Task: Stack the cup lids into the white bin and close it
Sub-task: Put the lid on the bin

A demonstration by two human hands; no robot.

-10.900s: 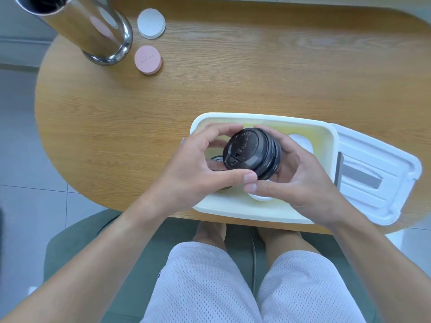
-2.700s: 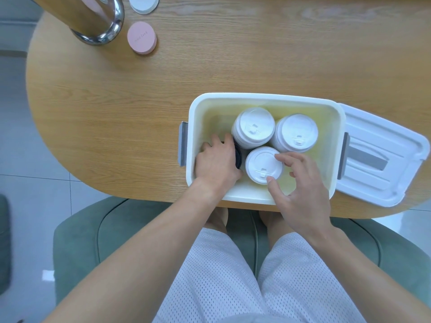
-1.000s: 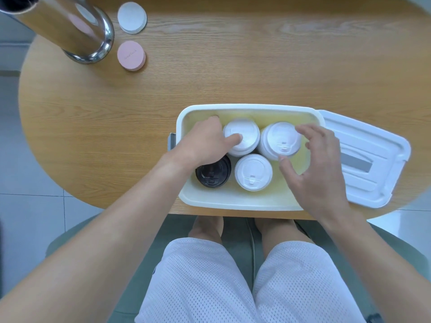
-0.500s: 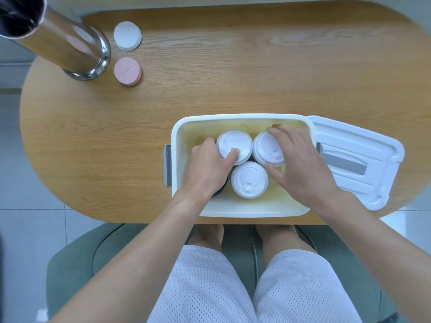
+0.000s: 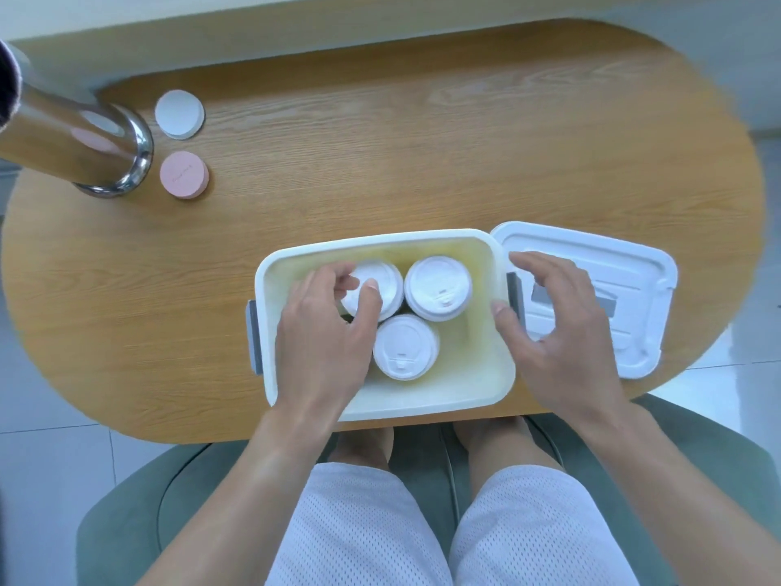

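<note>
The white bin [image 5: 270,289] sits open near your edge of the wooden table [image 5: 422,162], its long axis running left to right across your view, with a grey latch [image 5: 255,336] on its left end. Inside stand three stacks of white cup lids: one at the back left [image 5: 386,285], one at the back right [image 5: 437,287] and one in front [image 5: 405,346], the three packed close together, tops facing up. Your left hand [image 5: 325,332] reaches down into the left half of the bin; its fingers are loosely curled over the back-left stack, with the thumb tip resting on that stack's top lid, and whether they actually clasp it cannot be told. A sliver of something dark [image 5: 346,318] shows beside the thumb, mostly hidden by the hand. Your right hand [image 5: 558,327] hovers over the bin's right end, fingers spread and gently bent, holding nothing; the thumb tip lies at the bin's right rim and the palm covers part of the right latch [image 5: 513,285]. Just beside the bin on the right lies the bin cover [image 5: 634,272], flat on the table, inner face up, partly under your right hand. Well apart, at the far left of the table, a shiny metal cylinder [image 5: 84,150] stands with a white round disc [image 5: 179,114] and a pink round disc [image 5: 184,174] near its base.
</note>
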